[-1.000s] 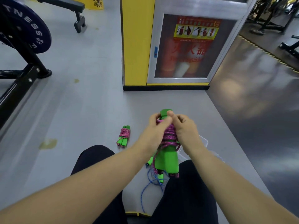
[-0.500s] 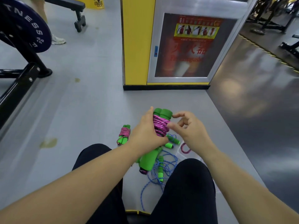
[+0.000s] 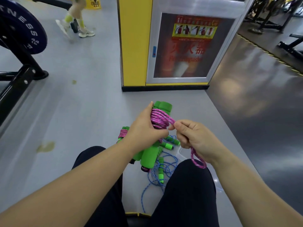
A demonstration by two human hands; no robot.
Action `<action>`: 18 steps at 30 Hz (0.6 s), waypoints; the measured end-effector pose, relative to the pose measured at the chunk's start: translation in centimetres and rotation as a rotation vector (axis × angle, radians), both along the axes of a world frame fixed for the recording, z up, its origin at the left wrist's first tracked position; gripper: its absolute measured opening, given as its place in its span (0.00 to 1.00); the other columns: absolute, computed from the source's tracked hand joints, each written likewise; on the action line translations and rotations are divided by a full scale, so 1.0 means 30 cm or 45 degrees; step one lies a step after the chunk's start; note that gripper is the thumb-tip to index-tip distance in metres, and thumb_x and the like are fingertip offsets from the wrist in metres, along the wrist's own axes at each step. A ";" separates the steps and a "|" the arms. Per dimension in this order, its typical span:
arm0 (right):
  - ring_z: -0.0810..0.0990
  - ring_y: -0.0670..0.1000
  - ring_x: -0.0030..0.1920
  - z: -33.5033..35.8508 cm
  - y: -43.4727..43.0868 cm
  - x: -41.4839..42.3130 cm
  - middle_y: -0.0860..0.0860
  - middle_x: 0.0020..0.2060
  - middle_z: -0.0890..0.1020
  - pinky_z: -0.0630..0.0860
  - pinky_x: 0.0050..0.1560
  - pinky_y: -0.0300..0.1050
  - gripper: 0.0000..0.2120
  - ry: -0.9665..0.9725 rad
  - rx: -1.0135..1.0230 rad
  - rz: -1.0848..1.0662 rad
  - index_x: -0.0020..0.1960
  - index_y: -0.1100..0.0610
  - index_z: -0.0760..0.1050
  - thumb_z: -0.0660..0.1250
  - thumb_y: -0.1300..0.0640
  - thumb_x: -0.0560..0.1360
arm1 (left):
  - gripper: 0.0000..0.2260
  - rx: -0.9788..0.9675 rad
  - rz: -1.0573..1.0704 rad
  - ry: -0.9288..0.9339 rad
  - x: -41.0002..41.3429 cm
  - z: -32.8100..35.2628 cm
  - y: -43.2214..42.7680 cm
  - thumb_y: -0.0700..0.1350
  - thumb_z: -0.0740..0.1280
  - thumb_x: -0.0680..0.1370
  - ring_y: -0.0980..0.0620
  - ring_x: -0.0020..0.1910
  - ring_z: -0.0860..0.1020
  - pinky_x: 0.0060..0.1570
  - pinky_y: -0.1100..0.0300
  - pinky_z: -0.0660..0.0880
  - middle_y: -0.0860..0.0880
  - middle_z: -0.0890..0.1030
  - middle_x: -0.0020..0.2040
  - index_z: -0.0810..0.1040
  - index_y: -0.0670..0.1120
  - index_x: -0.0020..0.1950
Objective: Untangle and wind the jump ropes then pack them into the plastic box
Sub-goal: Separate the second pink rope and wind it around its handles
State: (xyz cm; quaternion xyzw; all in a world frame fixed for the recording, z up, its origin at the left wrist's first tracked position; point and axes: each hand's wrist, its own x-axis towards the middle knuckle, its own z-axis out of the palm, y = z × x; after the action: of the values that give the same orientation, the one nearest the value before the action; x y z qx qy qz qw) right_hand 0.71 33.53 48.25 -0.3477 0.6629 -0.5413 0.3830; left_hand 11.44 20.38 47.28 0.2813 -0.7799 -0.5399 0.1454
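Clenching the left grip (image 3: 144,133) round green handles (image 3: 148,155) wound with pink rope (image 3: 159,118); pinching that rope's loose end in the right grip (image 3: 195,140), loop dangling below. Under both, blue rope (image 3: 153,175) tangled on the floor; just left, a wound bundle (image 3: 123,133).

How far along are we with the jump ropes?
Done: one wound pink rope lies on the floor. In hand: left hand grips a second pink bundle, right hand pinches its loose tail. Left: untangling the blue rope between the legs, then boxing.
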 end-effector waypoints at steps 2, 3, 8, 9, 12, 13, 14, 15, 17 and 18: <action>0.58 0.46 0.23 -0.003 0.009 -0.006 0.47 0.21 0.65 0.57 0.27 0.39 0.14 -0.028 0.012 0.063 0.43 0.58 0.76 0.59 0.48 0.72 | 0.45 0.285 -0.053 0.065 0.017 0.012 -0.009 0.48 0.75 0.60 0.52 0.42 0.81 0.43 0.52 0.80 0.48 0.80 0.52 0.60 0.52 0.75; 0.58 0.45 0.23 -0.002 0.015 -0.014 0.47 0.20 0.65 0.57 0.27 0.38 0.14 -0.035 0.018 0.086 0.42 0.58 0.75 0.58 0.48 0.73 | 0.42 0.429 -0.128 0.098 0.028 0.020 -0.013 0.42 0.75 0.63 0.52 0.37 0.81 0.38 0.55 0.79 0.47 0.80 0.48 0.62 0.51 0.73; 0.57 0.43 0.24 -0.029 0.019 -0.051 0.45 0.22 0.63 0.53 0.31 0.42 0.14 -0.102 -0.010 0.104 0.42 0.56 0.74 0.60 0.45 0.75 | 0.39 0.874 -0.372 0.224 0.059 0.034 -0.009 0.39 0.73 0.58 0.48 0.34 0.79 0.31 0.59 0.76 0.38 0.77 0.48 0.63 0.45 0.67; 0.57 0.42 0.24 -0.040 0.008 -0.041 0.44 0.24 0.63 0.53 0.29 0.40 0.14 -0.163 -0.058 0.097 0.44 0.54 0.74 0.63 0.43 0.74 | 0.39 0.939 -0.387 0.255 0.055 0.023 -0.004 0.41 0.73 0.57 0.46 0.34 0.79 0.32 0.57 0.77 0.37 0.77 0.48 0.63 0.44 0.67; 0.55 0.43 0.23 -0.088 -0.015 0.000 0.45 0.22 0.62 0.55 0.25 0.35 0.22 -0.316 -0.117 0.125 0.30 0.49 0.72 0.67 0.30 0.62 | 0.35 1.137 -0.325 0.408 0.040 -0.017 0.013 0.43 0.71 0.58 0.42 0.36 0.78 0.39 0.51 0.78 0.37 0.77 0.47 0.67 0.40 0.65; 0.55 0.44 0.23 -0.095 -0.018 0.015 0.45 0.20 0.61 0.56 0.25 0.35 0.24 -0.367 -0.101 0.096 0.27 0.50 0.69 0.66 0.29 0.61 | 0.33 1.169 -0.307 0.431 0.041 -0.030 0.017 0.43 0.71 0.59 0.41 0.40 0.77 0.45 0.47 0.76 0.36 0.77 0.48 0.69 0.41 0.64; 0.54 0.44 0.23 -0.097 -0.020 0.026 0.45 0.19 0.61 0.55 0.25 0.35 0.23 -0.401 -0.081 0.044 0.26 0.50 0.68 0.65 0.31 0.62 | 0.29 1.167 -0.298 0.430 0.045 -0.038 0.019 0.42 0.70 0.61 0.40 0.43 0.76 0.49 0.46 0.74 0.36 0.77 0.50 0.72 0.41 0.62; 0.54 0.43 0.22 -0.093 -0.021 0.033 0.45 0.18 0.61 0.54 0.24 0.35 0.22 -0.403 -0.056 -0.017 0.26 0.50 0.68 0.63 0.34 0.64 | 0.24 1.143 -0.283 0.399 0.051 -0.042 0.016 0.40 0.70 0.63 0.41 0.44 0.77 0.49 0.47 0.75 0.37 0.78 0.50 0.75 0.43 0.59; 0.54 0.43 0.21 -0.082 -0.022 0.037 0.44 0.18 0.61 0.53 0.22 0.34 0.17 -0.276 -0.005 -0.120 0.30 0.52 0.68 0.60 0.40 0.67 | 0.17 1.089 -0.241 0.269 0.062 -0.038 0.007 0.41 0.70 0.66 0.45 0.40 0.80 0.41 0.55 0.79 0.40 0.81 0.47 0.78 0.45 0.55; 0.55 0.43 0.20 -0.080 -0.027 0.036 0.44 0.18 0.61 0.53 0.21 0.34 0.17 -0.190 0.015 -0.154 0.33 0.54 0.68 0.59 0.41 0.68 | 0.16 1.057 -0.231 0.212 0.066 -0.033 0.002 0.44 0.68 0.67 0.47 0.40 0.81 0.41 0.55 0.79 0.42 0.83 0.47 0.78 0.46 0.55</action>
State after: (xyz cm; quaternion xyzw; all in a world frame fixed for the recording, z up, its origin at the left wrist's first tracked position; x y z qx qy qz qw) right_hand 1.79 32.72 45.85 -0.2635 0.6554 -0.5839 0.4001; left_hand 13.41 20.45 46.29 0.2017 -0.5038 -0.8392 0.0341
